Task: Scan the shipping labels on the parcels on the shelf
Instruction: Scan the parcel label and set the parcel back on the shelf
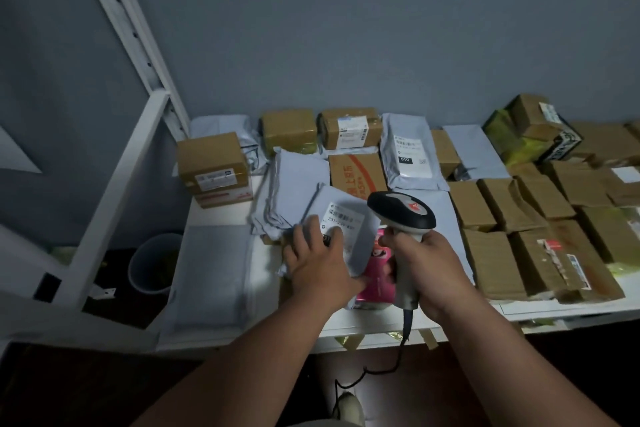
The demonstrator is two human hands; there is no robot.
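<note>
My right hand (427, 270) grips the handle of a black and grey barcode scanner (401, 210), its head pointing left and down over a grey mailer bag (349, 239). The bag's white shipping label (344, 220) faces up, with a barcode and printed digits. My left hand (317, 262) rests on the bag with fingers spread flat, fingertips on the label's lower left part. A pink parcel (375, 279) lies partly under the bag and the scanner. The scanner's cable (403, 333) hangs down over the shelf's front edge.
The white shelf (221, 215) carries several brown cardboard boxes on the right (495, 260) and at the back (349, 128), plus more grey mailers (410, 152). A taped box (214, 168) sits at the left. A white shelf upright (128, 28) rises at the left; a bin (154, 262) stands below.
</note>
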